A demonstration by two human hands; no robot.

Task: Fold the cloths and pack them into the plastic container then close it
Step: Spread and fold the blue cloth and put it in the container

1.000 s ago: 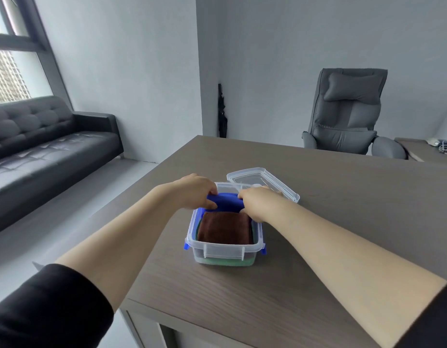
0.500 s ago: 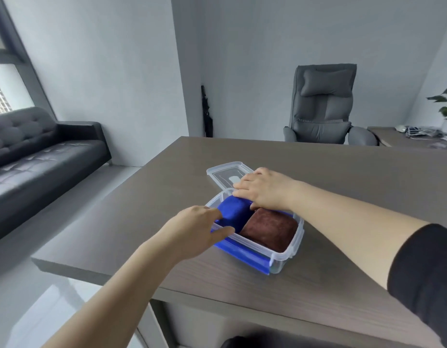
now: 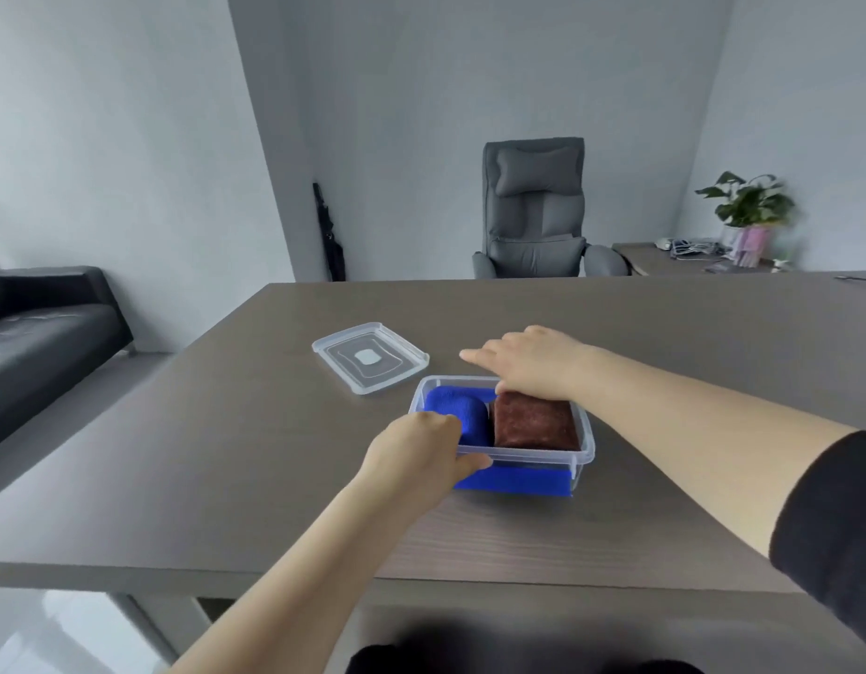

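My left hand [image 3: 419, 452] grips the clear container's [image 3: 584, 454] near-left rim. Inside, the blue cloth [image 3: 458, 411] and brown cloth [image 3: 535, 423] look soft and compressible. My right hand [image 3: 530, 364] presses flat, fingers straight. Farther left lies the light, rigid lid [image 3: 370, 357]; I'd lift it by an edge.

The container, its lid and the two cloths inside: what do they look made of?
The clear rectangular container and the clear flat lid look like glossy see-through plastic: the cloths and the desk show through them. The folded brown cloth and the folded blue cloth look like soft, matte, napped fabric, possibly microfibre.
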